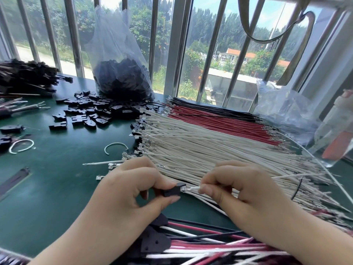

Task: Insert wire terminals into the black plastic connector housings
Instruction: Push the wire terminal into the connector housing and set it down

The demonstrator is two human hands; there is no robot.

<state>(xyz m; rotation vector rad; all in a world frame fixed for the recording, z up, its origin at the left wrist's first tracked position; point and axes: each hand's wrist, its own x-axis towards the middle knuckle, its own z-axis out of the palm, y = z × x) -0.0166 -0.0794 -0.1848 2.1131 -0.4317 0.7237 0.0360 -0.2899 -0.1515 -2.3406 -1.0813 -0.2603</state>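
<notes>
My left hand [131,190] pinches a small black connector housing [172,190] between thumb and fingers, just above the green table. My right hand [242,188] pinches a white wire [193,188] near its metal terminal, whose tip touches the housing's right end. Behind both hands lies a wide stack of white wires [210,150], then red wires [219,119] and black wires [200,105], all with crimped terminals pointing left.
Loose black housings [89,111] are scattered at the middle left before a clear bag of housings [122,73]. Finished harnesses [191,243] lie at the near edge, more at the far left [26,75]. A clear bottle [334,134] stands right. Window bars run behind.
</notes>
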